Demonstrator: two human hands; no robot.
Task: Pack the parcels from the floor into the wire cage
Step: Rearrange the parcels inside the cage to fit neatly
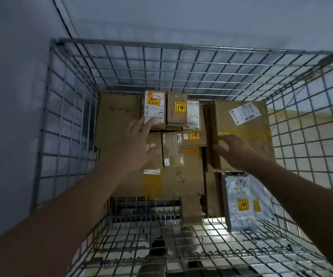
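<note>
Bare metal wire cage (181, 62); matt cardboard parcels (241, 136) (one grey plastic mailer (245, 202), glossy).

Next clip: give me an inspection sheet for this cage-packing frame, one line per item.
Surface: wire cage floor, mostly covered by parcels.
Job's things: brown boxes packed flat; large box at right; grey mailer bag near front right.
Clutter: nothing seen.
Grippers: left hand open, fingertips on a labelled small box; right hand open, resting on the large box's edge.
Cables: dark cable on the wall.
Surroundings: grey wall behind; frame blurred.
</note>
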